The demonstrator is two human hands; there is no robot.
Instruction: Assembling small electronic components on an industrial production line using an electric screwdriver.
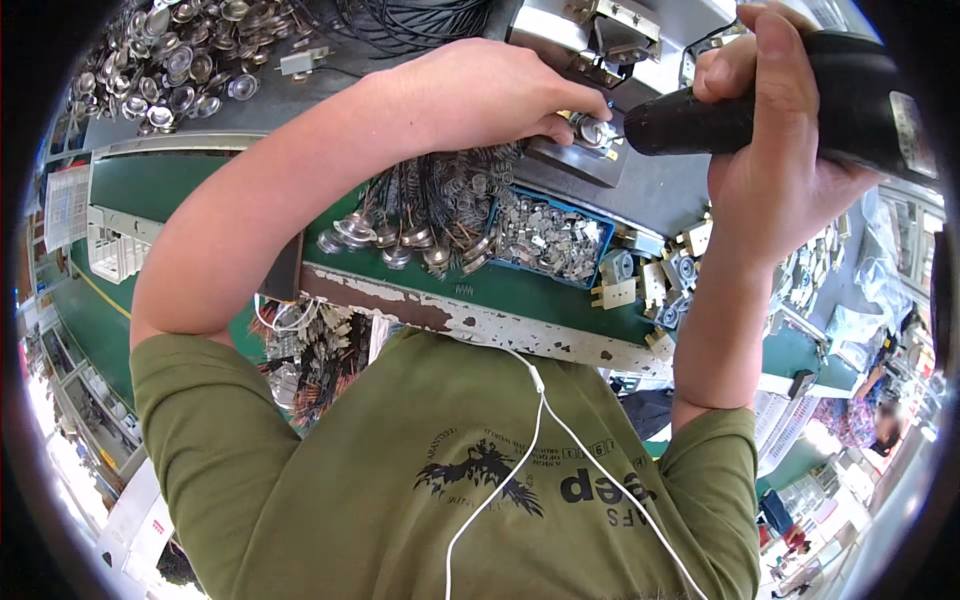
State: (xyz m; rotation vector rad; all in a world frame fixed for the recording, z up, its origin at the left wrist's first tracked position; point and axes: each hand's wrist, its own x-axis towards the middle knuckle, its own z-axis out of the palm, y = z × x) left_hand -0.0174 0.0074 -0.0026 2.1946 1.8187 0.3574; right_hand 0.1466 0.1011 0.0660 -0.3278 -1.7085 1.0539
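The work looks partway through one piece: the round metal part (592, 130), at upper centre right of the frame, sits on a blocky metal fixture (574, 163), with a black power driver (860, 95) aimed at it from the right. The left hand (485, 95) has a narrow grip, thumb and forefinger pinching the part's edge; the right hand (775, 135) has its grip wrapped around the driver's barrel. Whether the bit touches the part, or any fastening is done, I cannot tell. Much seems left, judging by the stock around: shiny, dished metal cups (180, 65) heaped at upper left, and disc-ended wired pieces (400, 240) bunched in the middle, beside fine wire coils (485, 175). A blue plastic tray (604, 248) right of centre is full of small, angular, silvery bits (550, 235). Pale, boxy pieces (650, 285) with round metal faces, right of it, may be further-along assemblies. Smooth black cables (410, 25) loop at the top. The desk (530, 298) is matt green near the body, its edge chipped and flaking to brown.
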